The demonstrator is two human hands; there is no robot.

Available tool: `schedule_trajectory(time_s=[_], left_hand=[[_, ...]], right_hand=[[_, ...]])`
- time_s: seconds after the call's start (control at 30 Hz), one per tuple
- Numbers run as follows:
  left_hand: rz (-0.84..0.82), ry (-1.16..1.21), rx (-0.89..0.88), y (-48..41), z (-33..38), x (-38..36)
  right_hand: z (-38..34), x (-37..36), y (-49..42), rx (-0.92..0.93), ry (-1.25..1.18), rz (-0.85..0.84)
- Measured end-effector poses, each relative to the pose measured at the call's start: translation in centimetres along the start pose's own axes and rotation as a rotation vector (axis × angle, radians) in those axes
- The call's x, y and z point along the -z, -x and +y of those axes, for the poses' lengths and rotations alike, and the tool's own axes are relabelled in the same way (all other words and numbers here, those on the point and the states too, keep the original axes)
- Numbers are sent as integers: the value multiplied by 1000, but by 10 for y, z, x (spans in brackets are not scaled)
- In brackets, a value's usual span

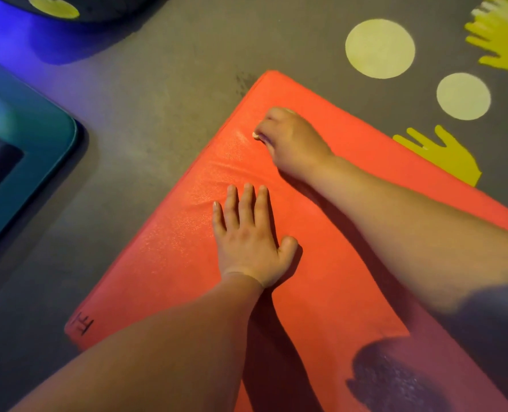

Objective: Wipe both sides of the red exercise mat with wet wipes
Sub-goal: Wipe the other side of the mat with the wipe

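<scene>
The red exercise mat (321, 263) lies flat on the grey floor, its far corner pointing up the frame. My left hand (251, 236) presses flat on the mat near its left edge, fingers straight and spread. My right hand (291, 138) sits close to the far corner with fingers curled under. A small pale bit, apparently a wet wipe (256, 135), peeks out at its fingertips; most of the wipe is hidden beneath the hand.
The grey floor (163, 120) carries pale circles (379, 48) and yellow handprint shapes (443, 153) to the right of the mat. A teal-edged padded block (30, 162) lies at the left. A dark round object with a yellow spot (53, 6) sits at the top left.
</scene>
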State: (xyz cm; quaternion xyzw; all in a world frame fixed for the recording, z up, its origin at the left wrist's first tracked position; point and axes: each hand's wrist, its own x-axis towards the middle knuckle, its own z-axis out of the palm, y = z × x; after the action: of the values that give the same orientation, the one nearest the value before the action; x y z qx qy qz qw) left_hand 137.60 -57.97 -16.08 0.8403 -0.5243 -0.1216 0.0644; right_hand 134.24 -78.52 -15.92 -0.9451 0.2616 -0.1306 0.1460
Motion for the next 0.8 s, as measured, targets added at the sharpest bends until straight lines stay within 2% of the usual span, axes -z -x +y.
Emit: schedule_trajectory(time_s=[0.07, 0.2, 0.23, 0.3, 0.37, 0.43, 0.47, 0.5, 0.6, 0.63, 0.7, 0.8], left_hand=[[-4, 8, 4, 0, 0, -1], [-7, 4, -3, 1, 0, -2], [-4, 5, -3, 0, 0, -1], [-2, 12, -7, 0, -1, -1], [-4, 17, -12, -1, -2, -1], [-2, 11, -14, -1, -2, 0], [3, 9, -13, -1, -1, 0], [4, 9, -15, -2, -1, -1], [-8, 11, -16, 0, -3, -3], [-7, 7, -18, 0, -4, -3], [-11, 10, -20, -1, -4, -2], [-5, 11, -23, -2, -4, -1]], right_hand=[[15, 12, -10, 9, 43, -31], [55, 21, -32, -381, 122, 116], [50, 17, -35, -418, 113, 164], [26, 3, -35, -372, 62, 190], [9, -6, -30, -163, 3, 83], [14, 4, -34, 29, 46, -41], [24, 12, -42, 32, 77, -55], [37, 18, -52, -41, 116, -31], [62, 20, -65, -400, 170, 90], [54, 14, -66, -427, 161, 126], [27, -2, -63, -339, 83, 148], [3, -8, -47, -131, -32, 43]])
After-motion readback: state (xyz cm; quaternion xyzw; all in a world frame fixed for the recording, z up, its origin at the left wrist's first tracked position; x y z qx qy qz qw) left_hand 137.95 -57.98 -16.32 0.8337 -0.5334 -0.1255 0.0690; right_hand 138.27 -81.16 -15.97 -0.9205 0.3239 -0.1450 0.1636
